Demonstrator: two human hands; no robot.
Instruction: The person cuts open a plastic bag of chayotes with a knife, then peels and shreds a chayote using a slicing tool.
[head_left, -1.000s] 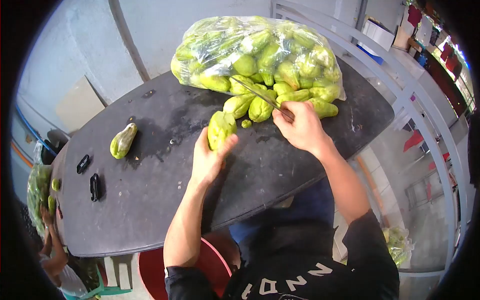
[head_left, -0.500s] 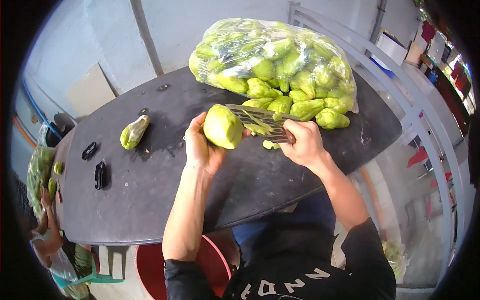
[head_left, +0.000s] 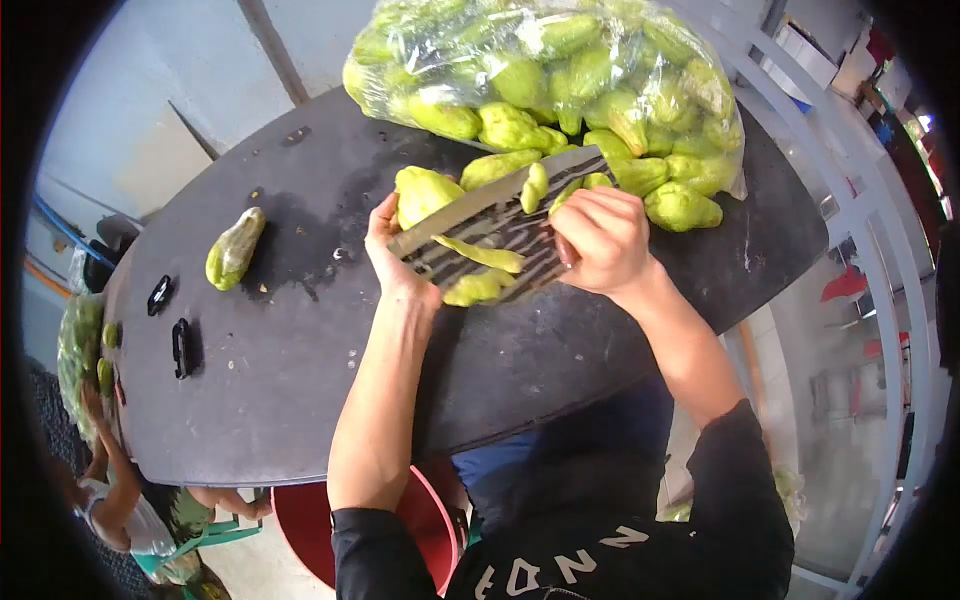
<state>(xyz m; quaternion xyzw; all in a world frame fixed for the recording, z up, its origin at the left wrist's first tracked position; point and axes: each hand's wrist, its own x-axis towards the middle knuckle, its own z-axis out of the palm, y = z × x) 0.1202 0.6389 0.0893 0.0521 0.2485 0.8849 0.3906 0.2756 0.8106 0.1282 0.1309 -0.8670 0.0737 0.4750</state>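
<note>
Pale caps lettering (head_left: 578,567) on front of wearer's blk shirt (head_left: 600,490), nr btm edge of view. Single row, slightly curved, climbing to R. As seen L to R: partial char. at frame edge, unreadable; then D; then two chars., prob. N & N, tho cd be Z given tilt & lens warp. Thin pale outline under row, cut by frame, illegible.
</note>
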